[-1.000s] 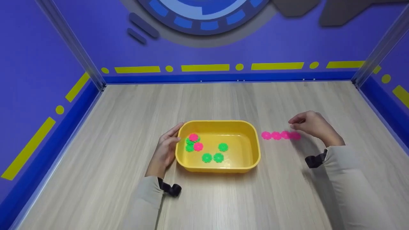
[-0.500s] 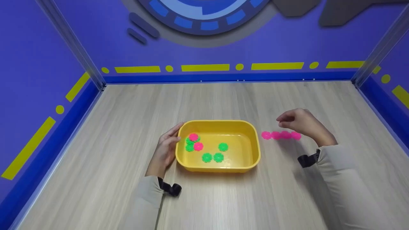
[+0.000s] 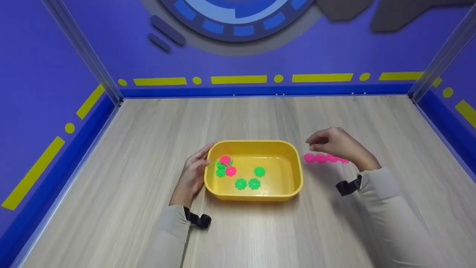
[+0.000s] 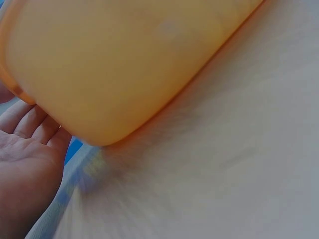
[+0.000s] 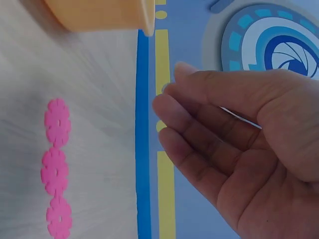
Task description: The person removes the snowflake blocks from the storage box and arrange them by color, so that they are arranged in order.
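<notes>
A yellow plastic bin (image 3: 256, 198) stands on the table. My left hand (image 3: 191, 176) grips its left end, thumb at the rim and fingers along the outer wall; in the left wrist view the fingers (image 4: 31, 122) lie against the bin's side. Inside are several green snowflake discs (image 3: 259, 171) and two pink snowflake discs (image 3: 231, 171). Right of the bin, several pink discs form a linked row (image 3: 321, 158) on the table. Above that row hovers my right hand (image 3: 340, 143), fingers loosely bent, and the right wrist view shows nothing between thumb and fingers (image 5: 192, 154).
The wood-grain table (image 3: 163, 123) is bounded by blue walls at the back and both sides. A yellow-striped back wall (image 3: 238, 63) rises behind the bin. Black cameras (image 3: 349, 187) sit on both wrists.
My right hand has moved left along the row of pink discs, from its right end toward the bin. The left hand, the bin and the discs stay in place.
</notes>
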A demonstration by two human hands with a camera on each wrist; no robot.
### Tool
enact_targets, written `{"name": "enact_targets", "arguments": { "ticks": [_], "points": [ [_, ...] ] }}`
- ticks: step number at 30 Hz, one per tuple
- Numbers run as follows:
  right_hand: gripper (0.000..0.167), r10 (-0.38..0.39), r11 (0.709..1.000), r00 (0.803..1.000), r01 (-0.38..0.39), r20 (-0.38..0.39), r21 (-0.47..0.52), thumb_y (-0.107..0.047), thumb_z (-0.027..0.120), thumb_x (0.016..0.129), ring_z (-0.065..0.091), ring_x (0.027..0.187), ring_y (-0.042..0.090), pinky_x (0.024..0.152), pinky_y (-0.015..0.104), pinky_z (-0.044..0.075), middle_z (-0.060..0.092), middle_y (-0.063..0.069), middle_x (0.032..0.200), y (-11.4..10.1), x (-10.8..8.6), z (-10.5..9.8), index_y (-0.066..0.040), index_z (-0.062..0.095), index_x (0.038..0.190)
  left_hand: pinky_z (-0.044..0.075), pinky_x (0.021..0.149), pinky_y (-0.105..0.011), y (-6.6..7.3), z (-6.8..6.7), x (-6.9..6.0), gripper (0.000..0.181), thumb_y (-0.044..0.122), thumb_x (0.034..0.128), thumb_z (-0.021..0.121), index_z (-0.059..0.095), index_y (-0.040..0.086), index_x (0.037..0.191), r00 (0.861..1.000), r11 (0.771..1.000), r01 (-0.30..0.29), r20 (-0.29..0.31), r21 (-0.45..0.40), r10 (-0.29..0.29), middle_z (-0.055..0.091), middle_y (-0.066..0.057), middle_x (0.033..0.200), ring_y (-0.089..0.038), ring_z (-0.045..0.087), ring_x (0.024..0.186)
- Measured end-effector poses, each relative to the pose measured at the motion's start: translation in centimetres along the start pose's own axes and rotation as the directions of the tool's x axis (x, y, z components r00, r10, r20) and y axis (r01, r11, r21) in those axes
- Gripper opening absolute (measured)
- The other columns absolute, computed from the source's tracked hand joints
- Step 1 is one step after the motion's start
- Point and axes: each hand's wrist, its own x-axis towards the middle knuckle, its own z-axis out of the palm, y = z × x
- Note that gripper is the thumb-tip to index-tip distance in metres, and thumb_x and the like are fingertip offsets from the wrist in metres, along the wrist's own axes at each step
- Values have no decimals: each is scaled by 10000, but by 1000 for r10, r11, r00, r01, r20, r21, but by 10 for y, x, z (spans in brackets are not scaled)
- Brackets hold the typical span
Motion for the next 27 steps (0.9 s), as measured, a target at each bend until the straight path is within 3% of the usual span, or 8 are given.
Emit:
{"name": "enact_targets", "arguments": {
  "ticks": [4,11,18,27],
  "points": [
    [208,-8,1000,1000,8,10,12,-83,655,882,664,903,224,845,393,571,724,110,1013,-8,3,5,-49,719,1077,274,1164,-380,0,0,0,616,-116,842,402,332,-68,1452,1000,1000,0,-6,-3,0,312,-187,1546,-256,303,1428],
    [219,-86,996,995,86,42,7,-66,664,874,663,907,227,849,405,569,729,100,1008,-27,11,13,-37,720,1083,271,1165,-375,0,0,1,619,-114,845,407,327,-62,1457,1000,1000,2,-11,-9,-2,308,-181,1550,-248,295,1432],
    [250,-78,996,991,81,107,-21,-107,672,880,666,949,234,864,403,567,720,89,1058,-49,22,18,-66,708,1124,278,1163,-371,0,1,0,613,-113,848,406,334,-58,1455,1000,1000,0,-11,-8,0,315,-176,1548,-248,299,1432],
    [292,-173,984,964,179,202,-12,-132,695,866,677,946,204,869,373,567,714,107,1101,-66,35,30,-79,699,1153,277,1162,-365,0,1,0,614,-111,848,409,327,-64,1455,1000,1000,-1,-10,-12,1,313,-177,1548,-246,301,1429]
  ]
}}
